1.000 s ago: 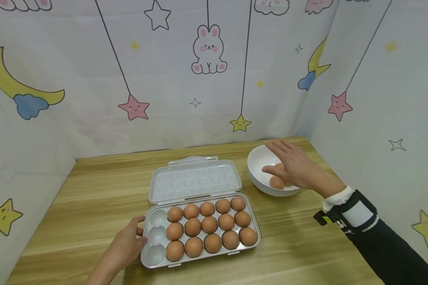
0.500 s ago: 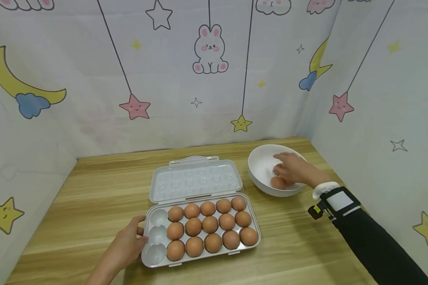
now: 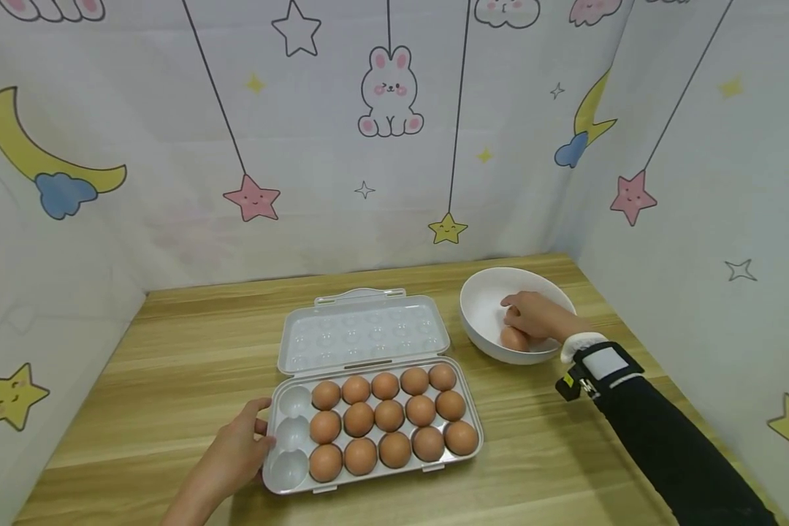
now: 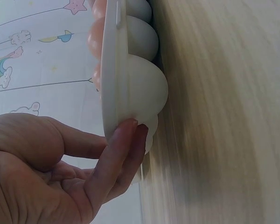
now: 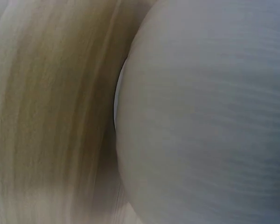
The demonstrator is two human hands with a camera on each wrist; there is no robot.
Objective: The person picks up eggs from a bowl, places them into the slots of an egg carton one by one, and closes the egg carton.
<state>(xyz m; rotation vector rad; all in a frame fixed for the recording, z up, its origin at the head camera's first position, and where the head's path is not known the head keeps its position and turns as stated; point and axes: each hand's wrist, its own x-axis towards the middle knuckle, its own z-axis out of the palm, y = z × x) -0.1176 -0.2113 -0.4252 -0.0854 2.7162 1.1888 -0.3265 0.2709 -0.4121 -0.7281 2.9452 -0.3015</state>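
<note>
An open egg carton [image 3: 288, 471] of pale plastic lies on the table. Brown eggs [image 3: 389, 415] fill its cups apart from the left column, which is bare. My left hand [image 3: 237, 447] grips the carton's left end; in the left wrist view, fingers [image 4: 115, 156] curl against the carton's corner [image 4: 130, 88]. Inside the white bowl [image 3: 483, 299], my right hand [image 3: 540, 315] curls its fingers round an egg that is mostly hidden. Another egg [image 3: 514, 338] shows just below those fingers. The right wrist view has only the bowl's outer wall [image 5: 200, 112] and no fingers.
The carton's clear lid [image 3: 364, 332] lies folded back behind it. A wooden table [image 3: 191, 351] carries everything. Printed cloth walls [image 3: 315, 146] stand at the back and both sides, with the bowl near the back right corner.
My right hand has come down from above the bowl into it, its spread fingers now curled at the eggs. The left hand keeps its place on the carton.
</note>
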